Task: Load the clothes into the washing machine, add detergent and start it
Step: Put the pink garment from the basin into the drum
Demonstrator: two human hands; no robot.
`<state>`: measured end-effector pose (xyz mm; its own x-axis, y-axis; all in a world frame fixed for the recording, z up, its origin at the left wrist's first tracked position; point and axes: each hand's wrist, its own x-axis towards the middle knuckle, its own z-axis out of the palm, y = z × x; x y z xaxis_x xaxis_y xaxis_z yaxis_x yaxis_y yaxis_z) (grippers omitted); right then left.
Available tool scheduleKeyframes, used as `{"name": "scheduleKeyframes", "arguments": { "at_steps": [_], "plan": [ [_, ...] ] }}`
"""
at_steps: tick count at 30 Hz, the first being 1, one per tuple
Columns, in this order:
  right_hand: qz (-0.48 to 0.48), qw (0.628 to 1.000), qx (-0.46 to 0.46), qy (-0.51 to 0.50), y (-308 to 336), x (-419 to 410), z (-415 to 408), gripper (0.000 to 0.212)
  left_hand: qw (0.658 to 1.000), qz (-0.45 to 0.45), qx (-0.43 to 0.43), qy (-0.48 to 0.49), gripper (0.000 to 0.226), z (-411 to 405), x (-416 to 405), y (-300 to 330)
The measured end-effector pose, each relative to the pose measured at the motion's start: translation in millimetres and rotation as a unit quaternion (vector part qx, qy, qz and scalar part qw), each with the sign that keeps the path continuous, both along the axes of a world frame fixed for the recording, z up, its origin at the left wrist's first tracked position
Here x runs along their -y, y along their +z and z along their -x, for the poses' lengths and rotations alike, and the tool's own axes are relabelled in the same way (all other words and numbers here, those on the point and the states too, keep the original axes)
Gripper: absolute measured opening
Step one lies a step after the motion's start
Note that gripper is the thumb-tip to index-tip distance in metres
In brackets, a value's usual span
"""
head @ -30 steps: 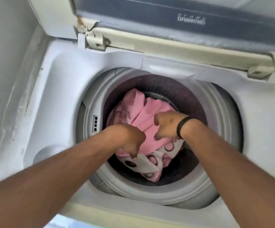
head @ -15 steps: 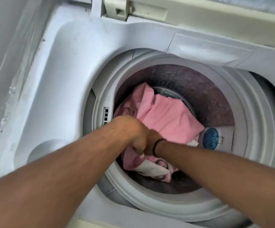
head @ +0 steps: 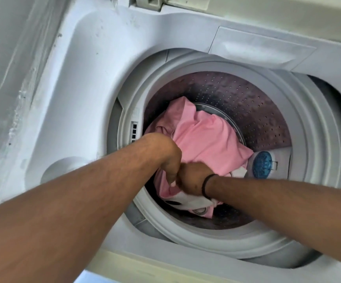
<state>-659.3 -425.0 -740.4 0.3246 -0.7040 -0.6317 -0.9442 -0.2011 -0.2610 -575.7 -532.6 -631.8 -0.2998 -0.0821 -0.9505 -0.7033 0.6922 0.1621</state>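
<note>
Both hands now pushed deeper, knuckles touching | left hand (head: 170, 160) and right hand (head: 194, 178) grip pink cloth (head: 206, 139) inside drum (head: 267, 103) | loading underway; detergent, start remain

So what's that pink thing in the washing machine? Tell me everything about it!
The pink cloth is soft fabric, crumpled in folds inside the drum, piled toward its near left side. Its near edge has a white band with metal rings, like a curtain top. The left hand and right hand are both down on it, fingers curled, seemingly gripping it. Its far corner lies beside a blue round filter.
</note>
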Motion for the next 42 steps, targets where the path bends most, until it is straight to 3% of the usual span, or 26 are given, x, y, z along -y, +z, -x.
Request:
{"name": "scheduleKeyframes", "arguments": {
  "at_steps": [2,3,5,7,9,11,13,18,22,25,28,29,34,36,38,40,42],
  "plan": [
    [-0.218,0.970,-0.017,0.106,3,-21,-11,0.042,1.000,-0.003,0.008,0.000,0.072,-3,0,-5],
    [-0.279,0.947,-0.054,0.151,-2,-30,-15,0.044,1.000,-0.003,0.012,0.006,0.075,-4,1,-8],
    [-0.321,0.911,-0.117,0.230,-13,-38,-18,0.052,1.000,-0.007,0.013,0.014,0.077,-5,1,-14],
    [-0.324,0.913,-0.134,0.209,-18,-31,-15,0.054,1.000,-0.015,0.014,0.010,0.076,-6,1,-18],
    [-0.263,0.954,-0.095,0.105,-12,-12,-8,0.045,1.000,-0.004,0.018,0.010,0.080,-6,2,-17],
    [-0.107,0.993,-0.044,-0.012,-9,10,7,0.038,1.000,0.014,0.017,0.010,0.083,-5,3,-18],
    [-0.013,0.997,-0.039,-0.072,-14,29,29,0.042,0.999,0.025,0.009,0.017,0.088,-4,2,-22],
    [-0.134,0.980,-0.060,-0.138,-5,34,72,0.070,0.999,0.038,-0.012,0.024,0.091,-7,1,-17],
    [-0.110,0.974,-0.021,-0.199,70,11,81,0.078,0.984,0.116,-0.137,-0.012,0.059,-4,-8,1],
    [-0.054,0.953,0.037,-0.295,148,-21,84,0.064,0.966,0.157,-0.201,-0.046,0.039,-10,-17,25],
    [0.026,0.905,0.126,-0.406,218,-68,87,0.012,0.958,0.153,-0.244,0.002,0.037,-24,-37,50],
    [0.066,0.892,0.130,-0.428,240,-86,84,0.009,0.952,0.138,-0.269,0.040,0.038,-29,-48,65],
    [0.350,0.833,-0.010,-0.429,281,-186,45,0.028,0.890,0.084,-0.404,0.195,0.023,-69,-120,140],
    [0.368,0.812,-0.055,-0.449,270,-226,20,0.037,0.859,0.092,-0.455,0.216,0.031,-92,-148,149],
    [0.346,0.809,-0.091,-0.467,255,-260,-6,0.052,0.831,0.163,-0.503,0.171,0.031,-113,-169,143],
    [0.331,0.809,-0.085,-0.478,244,-285,-28,0.069,0.809,0.224,-0.531,0.113,0.036,-124,-181,134],
    [0.324,0.800,-0.068,-0.500,239,-305,-42,0.079,0.804,0.253,-0.526,0.114,0.041,-121,-183,129]
  ]
}}
